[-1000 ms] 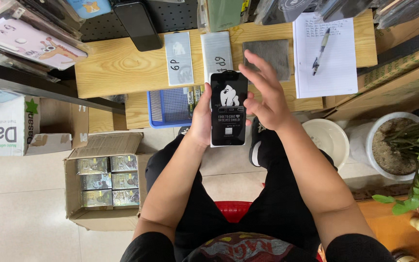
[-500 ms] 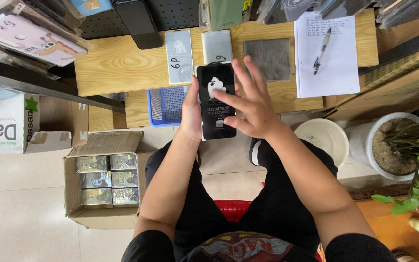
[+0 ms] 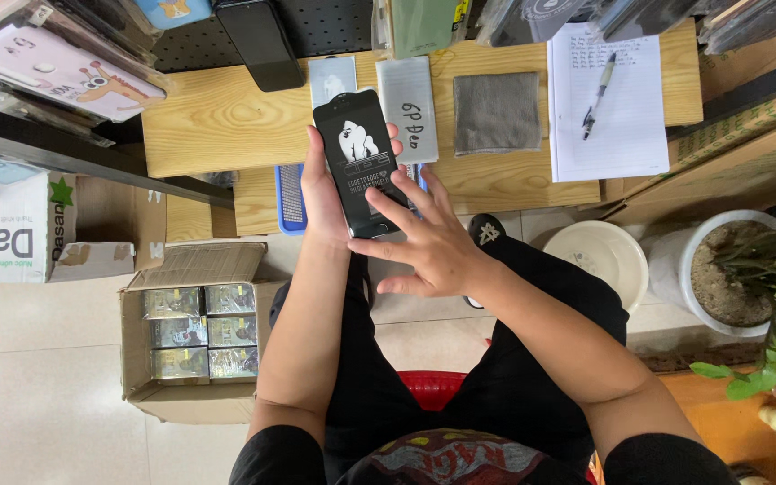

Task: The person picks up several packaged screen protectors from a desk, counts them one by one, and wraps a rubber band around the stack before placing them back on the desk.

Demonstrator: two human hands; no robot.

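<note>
Left hand (image 3: 323, 193) grips black phone (image 3: 358, 162); right hand (image 3: 428, 247) fingertips touch screen.

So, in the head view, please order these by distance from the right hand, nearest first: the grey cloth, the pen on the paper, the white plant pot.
1. Grey cloth: on the wooden table, up and slightly right of the right hand.
2. Pen: lying on the white paper, farther right on the table.
3. White plant pot: on the floor at the far right.
</note>
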